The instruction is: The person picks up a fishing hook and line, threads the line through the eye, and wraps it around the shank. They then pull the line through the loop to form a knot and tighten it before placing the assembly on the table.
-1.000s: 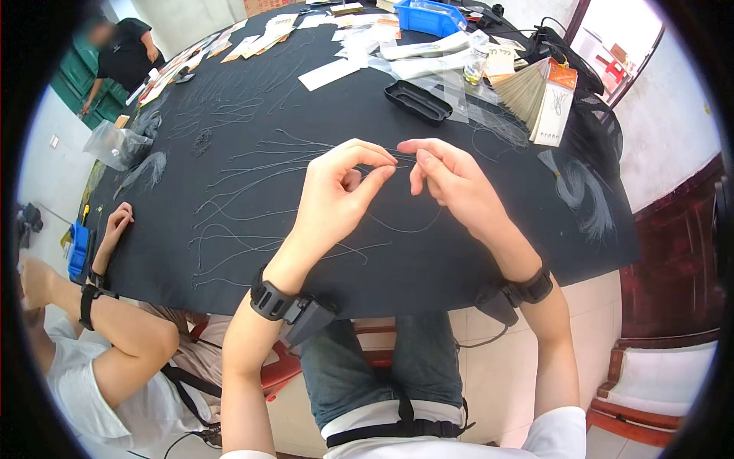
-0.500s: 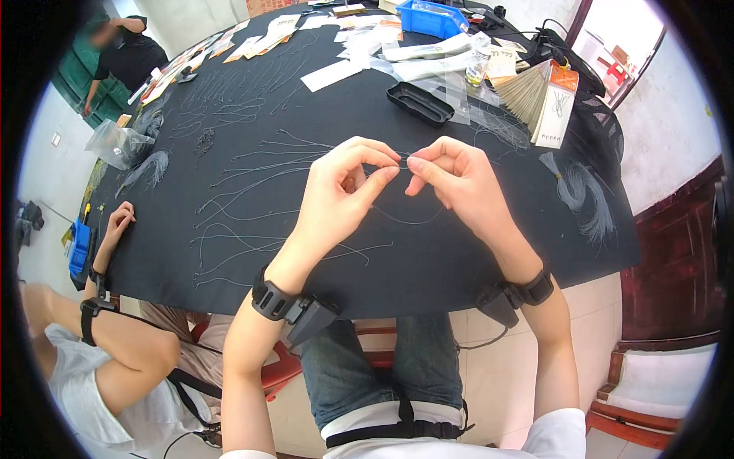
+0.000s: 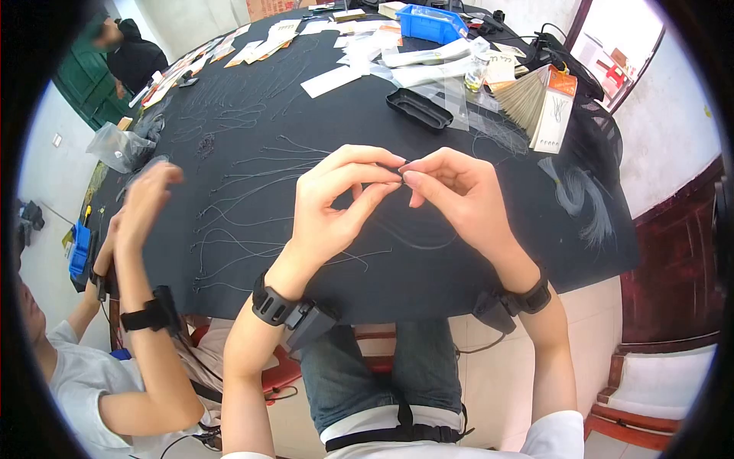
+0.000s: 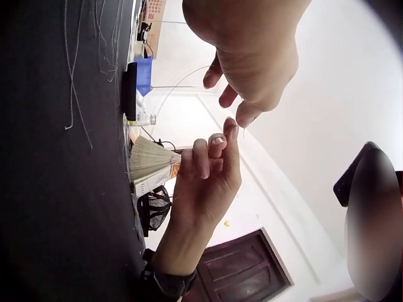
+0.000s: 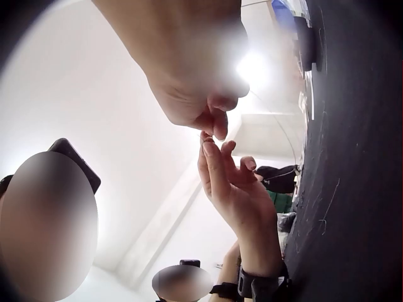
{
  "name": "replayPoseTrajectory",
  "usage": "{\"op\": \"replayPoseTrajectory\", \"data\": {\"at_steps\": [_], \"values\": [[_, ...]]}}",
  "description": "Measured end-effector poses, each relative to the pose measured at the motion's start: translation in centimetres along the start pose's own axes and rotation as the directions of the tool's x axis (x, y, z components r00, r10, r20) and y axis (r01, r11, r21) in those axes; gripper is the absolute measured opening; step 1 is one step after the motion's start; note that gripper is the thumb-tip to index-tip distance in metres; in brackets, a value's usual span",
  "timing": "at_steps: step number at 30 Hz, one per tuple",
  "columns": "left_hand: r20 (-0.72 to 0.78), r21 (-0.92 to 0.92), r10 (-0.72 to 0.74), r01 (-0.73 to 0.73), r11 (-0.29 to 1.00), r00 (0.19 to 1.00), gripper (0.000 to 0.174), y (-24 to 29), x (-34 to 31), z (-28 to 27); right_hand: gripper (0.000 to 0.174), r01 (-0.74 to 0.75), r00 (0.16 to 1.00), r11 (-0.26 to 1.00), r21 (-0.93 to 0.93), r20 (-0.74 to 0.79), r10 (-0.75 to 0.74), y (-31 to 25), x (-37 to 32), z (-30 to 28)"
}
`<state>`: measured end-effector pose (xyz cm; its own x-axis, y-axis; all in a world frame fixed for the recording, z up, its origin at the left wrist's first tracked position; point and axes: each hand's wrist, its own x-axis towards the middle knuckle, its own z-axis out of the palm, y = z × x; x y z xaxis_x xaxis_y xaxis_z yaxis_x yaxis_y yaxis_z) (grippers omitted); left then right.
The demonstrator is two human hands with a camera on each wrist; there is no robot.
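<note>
Both hands meet fingertip to fingertip above the black table. My left hand [image 3: 329, 199] pinches a thin line between thumb and fingertips. Opposite it, my right hand [image 3: 470, 199] pinches the same small spot with thumb and index finger. A slack loop of the thin line [image 3: 417, 245] hangs blurred below the hands. In the left wrist view a short end of thin line [image 4: 244, 132] shows at the fingertips. What else the fingertips hold is hidden by them. Beside the left hand, several grey lines [image 3: 267, 172] with small knotted ends lie spread on the cloth.
Behind the hands lie a black tray [image 3: 419, 109], a fan of cards [image 3: 527, 99] and a blue bin [image 3: 432, 24]. A bundle of pale line [image 3: 585, 203] lies at right. At left, another person's raised hand [image 3: 145, 203] is over the table edge near a plastic bag [image 3: 118, 147].
My right hand has moved in from apart, and its fingertips now meet the left hand's. The loop of line has swung lower. The neighbour at left has raised an arm.
</note>
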<state>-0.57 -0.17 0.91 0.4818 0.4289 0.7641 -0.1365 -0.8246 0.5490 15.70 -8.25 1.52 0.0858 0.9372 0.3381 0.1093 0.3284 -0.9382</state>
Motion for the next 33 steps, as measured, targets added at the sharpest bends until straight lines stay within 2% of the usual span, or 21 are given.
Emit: {"op": "replayPoseTrajectory", "data": {"at_steps": [5,8,11,23,33], "values": [[-0.002,0.0,0.023,-0.023,1.0,1.0,0.01,0.04,0.01,0.01,0.011,0.001,1.0,0.999,-0.05,0.0,-0.001,0.04,-0.08,-0.02],[0.002,0.001,0.025,-0.025,1.0,1.0,0.01,0.08,0.01,-0.01,0.01,0.059,0.998,0.997,-0.055,-0.027,-0.061,0.35,-0.07,0.15],[-0.005,0.008,0.043,-0.043,0.999,0.999,0.011,0.0,0.02,0.0,0.008,0.057,0.998,0.989,-0.136,-0.021,-0.061,0.36,-0.09,-0.07],[0.041,0.018,0.005,-0.006,1.0,0.999,0.012,0.28,-0.09,-0.17,0.006,0.104,0.994,0.967,-0.234,-0.013,-0.11,0.06,-0.19,-0.04],[0.0,0.015,0.043,-0.043,0.999,0.999,0.012,-0.1,-0.06,0.09,0.007,0.149,0.988,0.941,-0.303,0.0,-0.156,-0.09,-0.11,-0.07]]}}
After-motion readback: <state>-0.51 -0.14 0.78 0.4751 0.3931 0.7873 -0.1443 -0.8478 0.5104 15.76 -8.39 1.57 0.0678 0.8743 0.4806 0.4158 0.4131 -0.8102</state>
